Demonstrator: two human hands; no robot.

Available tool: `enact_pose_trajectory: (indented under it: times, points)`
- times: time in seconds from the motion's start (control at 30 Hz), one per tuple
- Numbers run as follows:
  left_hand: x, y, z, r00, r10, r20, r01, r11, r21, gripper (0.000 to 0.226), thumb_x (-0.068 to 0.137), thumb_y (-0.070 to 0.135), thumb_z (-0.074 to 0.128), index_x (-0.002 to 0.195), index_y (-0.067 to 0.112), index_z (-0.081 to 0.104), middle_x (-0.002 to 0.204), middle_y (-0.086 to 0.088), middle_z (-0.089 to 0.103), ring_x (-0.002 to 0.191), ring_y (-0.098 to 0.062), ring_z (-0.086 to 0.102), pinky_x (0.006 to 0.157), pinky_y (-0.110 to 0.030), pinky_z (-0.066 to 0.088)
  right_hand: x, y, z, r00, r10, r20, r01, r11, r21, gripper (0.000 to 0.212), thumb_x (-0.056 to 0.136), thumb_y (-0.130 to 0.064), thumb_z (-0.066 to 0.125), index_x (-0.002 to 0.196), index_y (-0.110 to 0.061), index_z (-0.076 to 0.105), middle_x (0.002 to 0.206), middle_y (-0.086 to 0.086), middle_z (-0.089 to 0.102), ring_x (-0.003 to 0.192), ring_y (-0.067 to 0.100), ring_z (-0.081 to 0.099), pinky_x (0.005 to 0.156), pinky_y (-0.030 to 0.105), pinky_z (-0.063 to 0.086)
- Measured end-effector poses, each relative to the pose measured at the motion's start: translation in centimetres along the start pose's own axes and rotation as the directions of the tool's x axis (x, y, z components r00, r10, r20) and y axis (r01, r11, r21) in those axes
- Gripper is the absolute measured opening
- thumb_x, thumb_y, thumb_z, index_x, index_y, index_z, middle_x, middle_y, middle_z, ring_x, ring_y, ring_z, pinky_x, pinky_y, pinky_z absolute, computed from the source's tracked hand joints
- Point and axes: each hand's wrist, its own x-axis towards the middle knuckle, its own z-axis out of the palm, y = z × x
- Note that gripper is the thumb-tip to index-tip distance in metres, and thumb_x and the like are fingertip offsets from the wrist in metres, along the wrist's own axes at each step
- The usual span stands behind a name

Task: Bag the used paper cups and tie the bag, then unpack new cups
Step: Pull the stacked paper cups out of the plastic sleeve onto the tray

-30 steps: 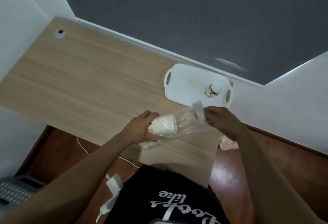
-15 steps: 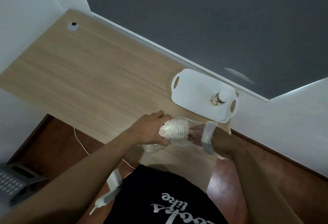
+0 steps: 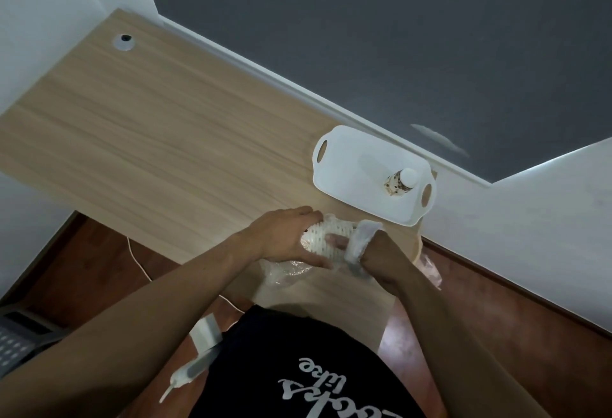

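Note:
A stack of white dotted paper cups (image 3: 318,235) lies on its side inside a clear plastic sleeve (image 3: 288,272), just above the desk's near edge. My left hand (image 3: 284,239) grips the stack from outside, through the plastic. My right hand (image 3: 374,247) is pushed into the sleeve's open end. The plastic is bunched round its wrist, and its fingers close on the cups. One patterned cup (image 3: 399,182) stands upside down on the white tray (image 3: 347,166) at the desk's far right.
The wooden desk (image 3: 165,139) runs along a grey wall and has a cable hole (image 3: 124,41) at its far left. A pinkish plastic bag (image 3: 430,268) hangs off the desk's right edge. A white cable (image 3: 139,265) lies on the brown floor.
My right hand let go of the sleeve's end and slid inside it toward the cups, and the plastic bunched up round its wrist. The left hand kept its hold on the stack.

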Motion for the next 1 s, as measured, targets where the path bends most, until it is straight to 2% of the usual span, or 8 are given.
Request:
enact_pose_trajectory:
  times: [0.1, 0.2, 0.37, 0.5, 0.67, 0.77, 0.87, 1.0]
  points:
    - [0.0, -0.4, -0.5, 0.998, -0.048, 0.048, 0.055, 0.983, -0.177, 0.07, 0.074, 0.095, 0.073, 0.104, 0.032, 0.065, 0.096, 0.013, 0.07, 0.089, -0.016, 0.067, 0.083, -0.044, 0.059, -1.0, 0.5, -1.4, 0.997, -0.02, -0.077, 0.011, 0.993, -0.114, 0.02, 0.097, -0.013, 0.073, 0.078, -0.015, 0.07, 0.079, -0.003, 0.065, 0.077, -0.006, 0.069, 0.07, 0.009, 0.051]
    - [-0.7, -2.1, -1.2, 0.989, -0.115, 0.096, 0.145, 0.899, -0.413, 0.056, 0.078, 0.086, 0.081, 0.1, 0.036, 0.069, 0.094, 0.011, 0.076, 0.087, -0.013, 0.073, 0.082, -0.037, 0.059, -1.8, 2.5, -2.8, 0.955, -0.16, -0.251, 0.13, 0.982, -0.134, 0.014, 0.103, -0.02, 0.072, 0.11, -0.01, 0.079, 0.089, 0.003, 0.072, 0.077, 0.006, 0.071, 0.069, 0.018, 0.053]
    - [-1.1, -3.4, -2.1, 0.989, -0.126, 0.075, 0.146, 0.849, -0.508, 0.047, 0.078, 0.083, 0.084, 0.105, 0.048, 0.069, 0.099, 0.015, 0.078, 0.091, -0.014, 0.075, 0.086, -0.038, 0.06, -3.1, 2.7, -4.7, 0.951, -0.211, -0.224, 0.238, 0.966, 0.101, 0.046, 0.098, 0.011, 0.064, 0.105, -0.029, 0.085, 0.108, -0.005, 0.086, 0.107, 0.015, 0.082, 0.076, 0.022, 0.061]
    - [-1.0, -3.8, -3.3, 0.983, -0.172, 0.06, 0.179, 0.843, -0.507, 0.048, 0.08, 0.073, 0.089, 0.11, 0.041, 0.07, 0.082, 0.019, 0.074, 0.065, -0.008, 0.069, 0.057, -0.028, 0.057, -4.0, 2.1, -7.3, 0.914, -0.229, -0.335, 0.266, 0.961, 0.069, 0.014, 0.101, -0.019, 0.076, 0.102, -0.027, 0.087, 0.1, -0.004, 0.087, 0.09, 0.013, 0.078, 0.083, 0.032, 0.055]
    - [-0.8, -5.8, -3.8, 0.933, -0.357, -0.047, 0.32, 0.882, -0.346, 0.062, 0.079, 0.087, 0.079, 0.107, 0.033, 0.066, 0.092, 0.01, 0.076, 0.079, -0.011, 0.073, 0.063, -0.029, 0.051, -5.4, 1.5, -11.7, 0.827, -0.227, -0.515, 0.345, 0.927, 0.145, 0.024, 0.095, -0.044, 0.082, 0.108, -0.024, 0.085, 0.099, -0.011, 0.086, 0.094, 0.009, 0.082, 0.089, 0.035, 0.059]
    - [0.6, -5.6, -3.5, 0.876, -0.481, -0.043, 0.409, 0.785, -0.465, 0.067, 0.078, 0.09, 0.076, 0.107, 0.03, 0.071, 0.095, 0.01, 0.079, 0.084, -0.012, 0.075, 0.071, -0.032, 0.054, -5.1, 1.5, -12.1, 0.827, -0.228, -0.514, 0.424, 0.853, 0.303, 0.036, 0.095, -0.044, 0.082, 0.12, -0.018, 0.084, 0.114, -0.002, 0.086, 0.109, 0.021, 0.082, 0.103, 0.044, 0.062]
    - [2.3, -3.4, -3.1, 0.868, -0.495, -0.05, 0.355, 0.687, -0.634, 0.068, 0.079, 0.09, 0.075, 0.098, 0.025, 0.075, 0.084, 0.008, 0.082, 0.073, -0.012, 0.075, 0.074, -0.032, 0.057, -4.4, 0.7, -10.0, 0.862, -0.221, -0.456, 0.445, 0.762, 0.47, 0.032, 0.102, -0.029, 0.075, 0.125, -0.007, 0.08, 0.118, 0.006, 0.085, 0.116, 0.025, 0.08, 0.093, 0.03, 0.065]
    - [4.2, 0.1, -3.2, 0.91, -0.416, 0.009, 0.295, 0.63, -0.719, 0.061, 0.088, 0.084, 0.071, 0.099, 0.024, 0.077, 0.081, 0.003, 0.083, 0.069, -0.017, 0.076, 0.071, -0.031, 0.054, -2.9, 0.2, -7.1, 0.917, -0.222, -0.332, 0.398, 0.568, 0.72, 0.041, 0.099, -0.024, 0.076, 0.131, 0.002, 0.074, 0.133, 0.018, 0.078, 0.131, 0.032, 0.072, 0.118, 0.047, 0.051]
